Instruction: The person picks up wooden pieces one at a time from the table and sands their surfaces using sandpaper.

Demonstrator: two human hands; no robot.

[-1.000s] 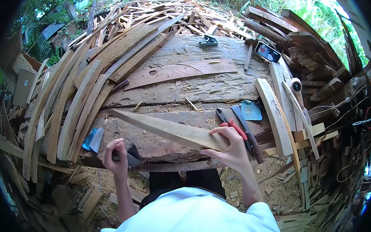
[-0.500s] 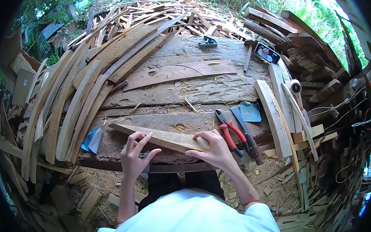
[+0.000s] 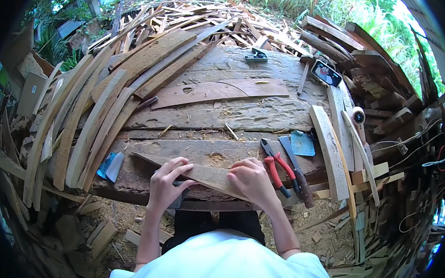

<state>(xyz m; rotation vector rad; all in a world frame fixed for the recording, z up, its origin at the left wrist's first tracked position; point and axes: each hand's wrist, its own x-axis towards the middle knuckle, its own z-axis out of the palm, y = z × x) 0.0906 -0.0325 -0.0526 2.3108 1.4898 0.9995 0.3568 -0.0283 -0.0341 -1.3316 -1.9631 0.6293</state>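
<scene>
Blue-and-white scraps (image 3: 110, 167) lie on the bench (image 3: 244, 110) at left; next, the left hand (image 3: 166, 186) grips a partly hidden grey piece (image 3: 177, 202) against the wooden strip (image 3: 211, 177) at the front edge; the right hand (image 3: 251, 180) clasps the strip's right end, near red-handled pliers (image 3: 273, 171) and a flat-bladed tool (image 3: 298, 171).

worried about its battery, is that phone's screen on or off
On: the phone, toward the far right of the bench, shows a lit picture with patches of colour on its screen.
</scene>
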